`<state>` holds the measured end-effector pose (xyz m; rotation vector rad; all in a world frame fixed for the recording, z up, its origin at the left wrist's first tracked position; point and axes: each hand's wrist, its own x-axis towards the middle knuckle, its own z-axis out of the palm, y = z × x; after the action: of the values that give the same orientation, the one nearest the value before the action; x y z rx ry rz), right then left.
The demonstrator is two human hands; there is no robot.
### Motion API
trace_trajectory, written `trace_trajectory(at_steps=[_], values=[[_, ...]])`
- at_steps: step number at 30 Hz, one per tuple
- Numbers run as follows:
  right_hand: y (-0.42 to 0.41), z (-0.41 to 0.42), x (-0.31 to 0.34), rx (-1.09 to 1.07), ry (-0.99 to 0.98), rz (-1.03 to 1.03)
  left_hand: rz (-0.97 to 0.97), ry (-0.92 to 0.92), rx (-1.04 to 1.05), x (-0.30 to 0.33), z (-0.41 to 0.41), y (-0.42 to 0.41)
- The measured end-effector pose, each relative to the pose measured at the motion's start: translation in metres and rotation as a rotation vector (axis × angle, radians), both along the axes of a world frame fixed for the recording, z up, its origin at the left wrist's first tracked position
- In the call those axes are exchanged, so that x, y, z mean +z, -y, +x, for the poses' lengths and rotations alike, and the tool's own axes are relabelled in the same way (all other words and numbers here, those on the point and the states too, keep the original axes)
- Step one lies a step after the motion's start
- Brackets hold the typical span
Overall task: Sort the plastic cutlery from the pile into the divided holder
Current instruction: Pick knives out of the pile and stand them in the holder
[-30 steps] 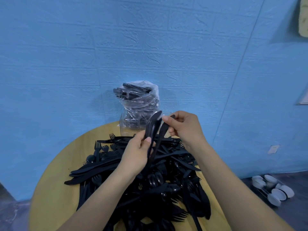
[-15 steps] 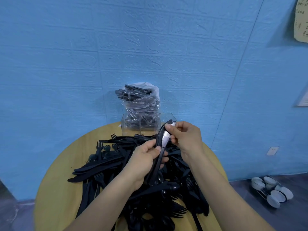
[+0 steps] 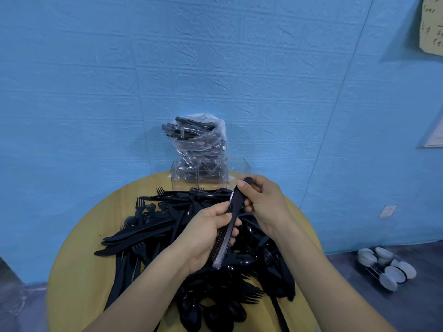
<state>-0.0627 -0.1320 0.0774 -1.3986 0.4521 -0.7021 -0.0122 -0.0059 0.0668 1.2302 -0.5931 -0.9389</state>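
Head view: a stack of black knives is held above the pile, tilted with blades up and away and handles down toward the camera. The left hand is curled around the lower half of the stack, thumb across the front and fingers wrapped behind. The right hand is pinched on the top end of the stack, thumb and forefinger closed on the blade tips. The pile, made up of black plastic forks, knives and spoons, is spread over most of a round wooden table, lying directly beneath both hands. At the far edge of the table, against the blue wall, the clear divided holder is seen; a clear plastic bag stuffed with more black cutlery is stood in it, handles poking out of the top. Which compartment the bag occupies cannot be told. The holder is placed just beyond the pile, apart from the hands. On the floor at lower right, a wire rack with white dishes is noted. A yellowish paper note is fixed to the wall at upper right.
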Motion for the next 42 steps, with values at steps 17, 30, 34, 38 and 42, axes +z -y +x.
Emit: trace_trajectory(at_steps=[17, 30, 34, 38, 42], values=[[0.070, -0.012, -0.074, -0.243, -0.628, -0.415, 0.263, 0.428, 0.276, -0.038, 0.038, 0.028], [0.085, -0.002, -0.093, -0.223, -0.729, -0.952, 0.291, 0.521, 0.252, -0.057, 0.059, 0.045], [0.079, -0.019, -0.094, -0.142, -0.640, -1.014, 0.280, 0.540, 0.265, -0.059, 0.061, 0.045], [0.073, -0.031, -0.093, -0.015, -0.620, -0.945, 0.274, 0.535, 0.261, -0.057, 0.058, 0.045], [0.068, -0.030, -0.091, 0.020, -0.667, -0.968, 0.270, 0.520, 0.260, -0.055, 0.055, 0.042]])
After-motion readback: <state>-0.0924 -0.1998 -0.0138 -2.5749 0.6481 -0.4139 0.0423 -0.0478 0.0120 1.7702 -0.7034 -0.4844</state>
